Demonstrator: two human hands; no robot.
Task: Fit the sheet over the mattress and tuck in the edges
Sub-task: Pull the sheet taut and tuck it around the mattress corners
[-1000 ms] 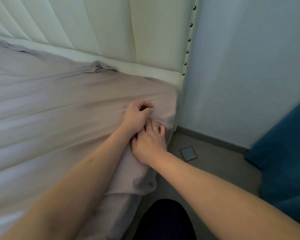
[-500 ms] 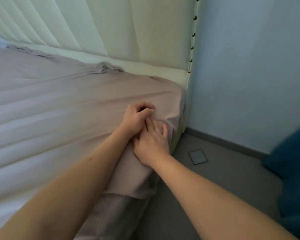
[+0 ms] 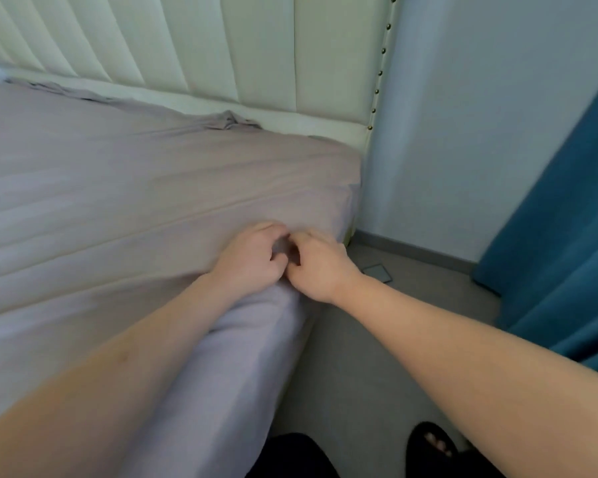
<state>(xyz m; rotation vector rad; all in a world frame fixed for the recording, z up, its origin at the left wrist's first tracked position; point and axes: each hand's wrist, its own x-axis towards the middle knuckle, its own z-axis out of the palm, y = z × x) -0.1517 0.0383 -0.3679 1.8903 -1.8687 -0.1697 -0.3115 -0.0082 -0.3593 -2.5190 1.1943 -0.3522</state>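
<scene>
Sheet (image 3: 125, 188), pale lilac, lies over the mattress from the far left edge right across to the corner by the headboard, with long shallow ridges running along it and a small bunched fold (image 3: 230, 120) up against the headboard base. Moving right, my left hand (image 3: 249, 260) sits on the mattress edge with its fingers (image 3: 273, 229) curled into the cloth, gripping a pinch of it; my right hand (image 3: 320, 267) touches the left one, its fingers bent down over the same spot, and I judge they hold the fabric too, though the fingertips are hidden. Below my hands the sheet hangs down the side of the bed in a loose roll, not yet tucked. The risk I see: if I pull hard toward myself here, the fitted corner (image 3: 346, 201) near the headboard could slip up off the mattress, since it looks only lightly seated; a weak tuck would also leave that slack roll to spring out again. The bunched fold may stay trapped if I tighten only this side. Further right stands the cream padded headboard (image 3: 256, 53) with its stud trim, then a pale blue wall (image 3: 480, 132), grey floor (image 3: 370, 357) with a small square plate (image 3: 377, 272) in it, and a teal curtain (image 3: 567, 236) at the far right.
</scene>
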